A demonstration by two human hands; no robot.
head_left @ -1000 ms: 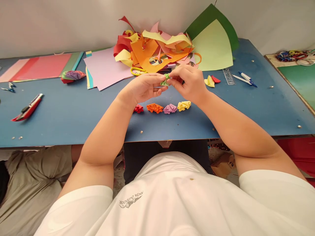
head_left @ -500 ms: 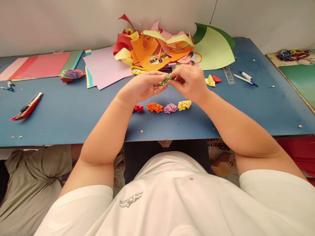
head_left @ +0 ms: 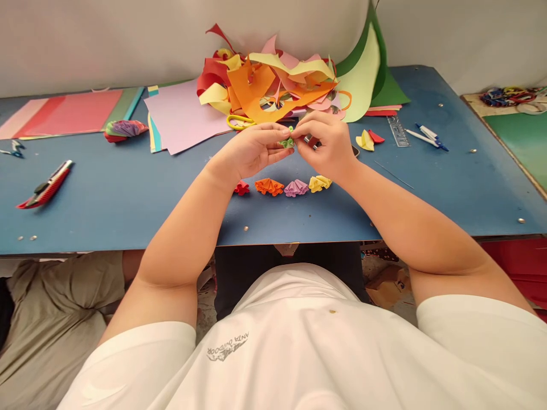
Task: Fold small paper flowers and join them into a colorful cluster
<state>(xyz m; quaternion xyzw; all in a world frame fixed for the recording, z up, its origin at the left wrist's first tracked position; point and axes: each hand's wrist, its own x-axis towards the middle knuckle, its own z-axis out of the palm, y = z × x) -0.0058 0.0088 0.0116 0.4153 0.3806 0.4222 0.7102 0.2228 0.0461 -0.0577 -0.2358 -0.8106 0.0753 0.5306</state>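
Note:
Between my two hands is a small green curled paper piece [head_left: 286,140], partly covered by fingers. My left hand [head_left: 252,147] is closed on its left side, thumb above and fingers beneath. My right hand [head_left: 327,142] pinches its right edge with thumb and forefinger. Below them on the blue table lies a row of curled paper pieces: red [head_left: 241,188], orange [head_left: 269,187], purple [head_left: 296,188] and yellow [head_left: 319,183]. My left wrist partly hides the red one.
Paper scraps [head_left: 256,85] are heaped at the back, with yellow-handled scissors [head_left: 239,121] under them. Green sheets [head_left: 363,74] curl up against the wall. A red utility knife [head_left: 46,185] lies at left; a clear ruler [head_left: 399,132] and pens [head_left: 427,135] at right. A person's leg [head_left: 64,302] is at lower left.
My right hand has shifted slightly and its grip on the green piece has changed. The green sheets behind have bent upward, uncovering red and pink paper. A thin line shows beside my right forearm.

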